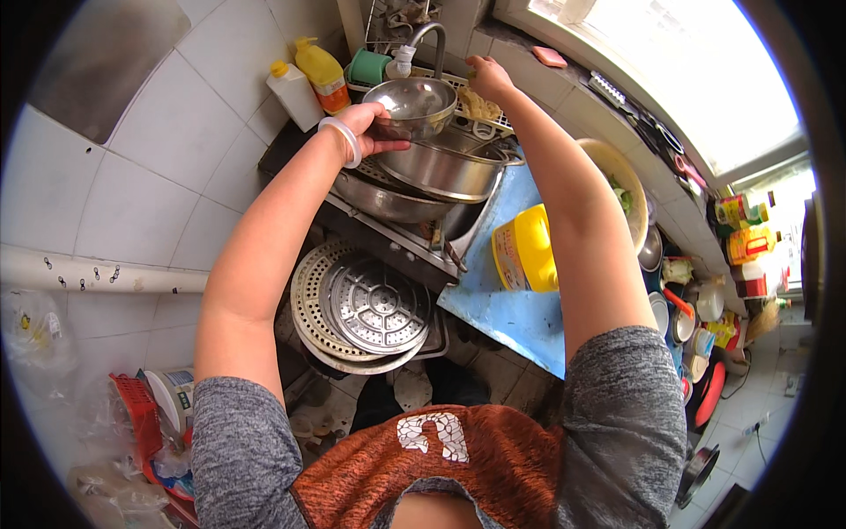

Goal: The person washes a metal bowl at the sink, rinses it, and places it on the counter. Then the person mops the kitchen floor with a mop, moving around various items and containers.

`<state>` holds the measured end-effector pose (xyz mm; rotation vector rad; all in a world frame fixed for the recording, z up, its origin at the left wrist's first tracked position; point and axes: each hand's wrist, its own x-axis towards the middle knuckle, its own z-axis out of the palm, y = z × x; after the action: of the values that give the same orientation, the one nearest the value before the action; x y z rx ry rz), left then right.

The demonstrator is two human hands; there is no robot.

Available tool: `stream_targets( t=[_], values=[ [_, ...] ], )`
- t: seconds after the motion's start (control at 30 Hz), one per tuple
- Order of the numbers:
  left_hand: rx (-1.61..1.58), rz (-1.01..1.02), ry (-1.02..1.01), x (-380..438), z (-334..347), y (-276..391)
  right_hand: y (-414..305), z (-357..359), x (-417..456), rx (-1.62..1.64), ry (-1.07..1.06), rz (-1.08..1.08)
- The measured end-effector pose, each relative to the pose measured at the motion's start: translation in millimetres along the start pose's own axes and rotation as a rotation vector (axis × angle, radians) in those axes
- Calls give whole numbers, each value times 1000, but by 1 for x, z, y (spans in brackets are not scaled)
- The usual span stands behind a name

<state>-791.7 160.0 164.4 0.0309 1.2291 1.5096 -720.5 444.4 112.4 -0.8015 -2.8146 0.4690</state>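
Observation:
My left hand (362, 129) grips a stainless steel bowl (429, 125) by its left side, thumb over the rim and fingers beneath. The bowl hangs under the curved faucet (440, 46), above a large stainless steel pot (449, 165) in the sink. That pot rests over a wide metal basin (390, 198). Beyond the bowl, my right hand (490, 79) is near the wall below the window, its fingers bent. A bit of something greenish shows at the fingertips; whether it is held is unclear. A tan loofah-like scrubber (478, 104) lies on a white plastic rack just below this hand.
Left of the faucet stand a yellow jug (322, 73), a white bottle (295, 96) and a green cup (369, 67). Another yellow jug (527, 248) lies on the blue counter (509, 324). Perforated steamer plates (377, 304) are stacked low before me.

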Motion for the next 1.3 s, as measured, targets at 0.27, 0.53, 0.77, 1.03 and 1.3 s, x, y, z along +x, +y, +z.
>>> stream_targets(
  t=[0.27,0.53,0.77,1.03,1.3],
  values=[
    [-17,113,157,41,-10,10,-3,56,72,-157,-151,-134],
    [-16,140,111,50,-17,5,-2,56,76,-388,-222,-195],
    [21,145,125,50,-15,4,11,65,78,-616,-315,-194],
    [-52,117,150,52,-16,5,5,46,67,-357,-26,-144],
    [-39,102,150,55,-16,6,-9,-16,34,143,-121,-77]
  ],
)
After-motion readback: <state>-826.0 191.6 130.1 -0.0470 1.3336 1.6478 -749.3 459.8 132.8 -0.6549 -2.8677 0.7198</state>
